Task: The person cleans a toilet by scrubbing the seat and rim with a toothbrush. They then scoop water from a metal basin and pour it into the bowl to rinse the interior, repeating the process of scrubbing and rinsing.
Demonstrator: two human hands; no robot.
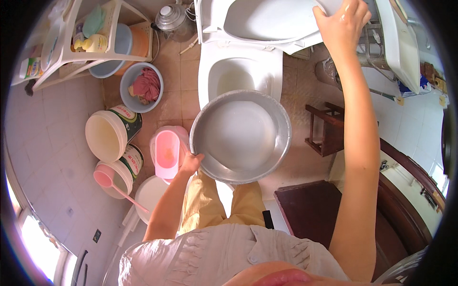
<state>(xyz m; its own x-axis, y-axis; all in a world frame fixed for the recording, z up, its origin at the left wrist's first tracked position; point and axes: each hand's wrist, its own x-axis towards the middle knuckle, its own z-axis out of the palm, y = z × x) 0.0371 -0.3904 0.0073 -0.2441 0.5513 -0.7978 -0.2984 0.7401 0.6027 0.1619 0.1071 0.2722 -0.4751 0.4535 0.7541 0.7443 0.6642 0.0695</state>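
Observation:
My left hand (191, 162) grips the near-left rim of a round metal basin (241, 134). The basin is held in front of my legs and covers the front of a white toilet bowl (247, 69). Its inside looks pale and cloudy; I cannot tell whether that is water or bare metal. At the top right, my right hand (341, 26) looks wet and holds the edge of the raised white toilet seat (214, 30), its thumb on the near face and its fingers partly cut off by the frame.
Left of the toilet stand a blue basin (124, 91) with red cloth, two white buckets (103, 134), a pink child's potty (166, 152) and a pink ladle (103, 177). A plastic shelf (118, 21) stands upper left. A wooden stool (331, 132) and washbasin (400, 50) lie right.

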